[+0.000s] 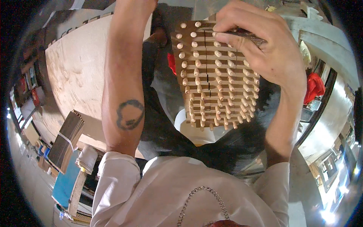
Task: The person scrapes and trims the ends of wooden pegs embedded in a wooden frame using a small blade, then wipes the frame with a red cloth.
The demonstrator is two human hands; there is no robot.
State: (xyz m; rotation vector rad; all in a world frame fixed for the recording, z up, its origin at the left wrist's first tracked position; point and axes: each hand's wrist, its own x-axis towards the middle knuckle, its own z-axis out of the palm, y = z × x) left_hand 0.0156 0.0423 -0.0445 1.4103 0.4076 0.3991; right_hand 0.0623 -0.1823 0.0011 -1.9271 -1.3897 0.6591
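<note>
A slatted wooden piece (188, 41) with rows of pale wooden dowels (197, 72) sticking up stands between my knees. Its dowels are set in several columns, and dark lines run down between some of them. Over the upper right corner of this piece is my right hand (261, 45), with thumb and forefinger closed around a dowel (214, 34) near the top edge; the palm hides part of that corner. My left forearm (123, 72), bearing a dark outline mark, reaches up past the top of the picture, so the left hand is out of sight.
A large pale wooden board (77, 72) lies to the left. Below it are a banded bundle of dark wooden strips (68, 142) and a blue panel (65, 185). A red item (314, 87) is at the right, beside a pale curved surface (321, 41). Something white (193, 132) shows between my legs.
</note>
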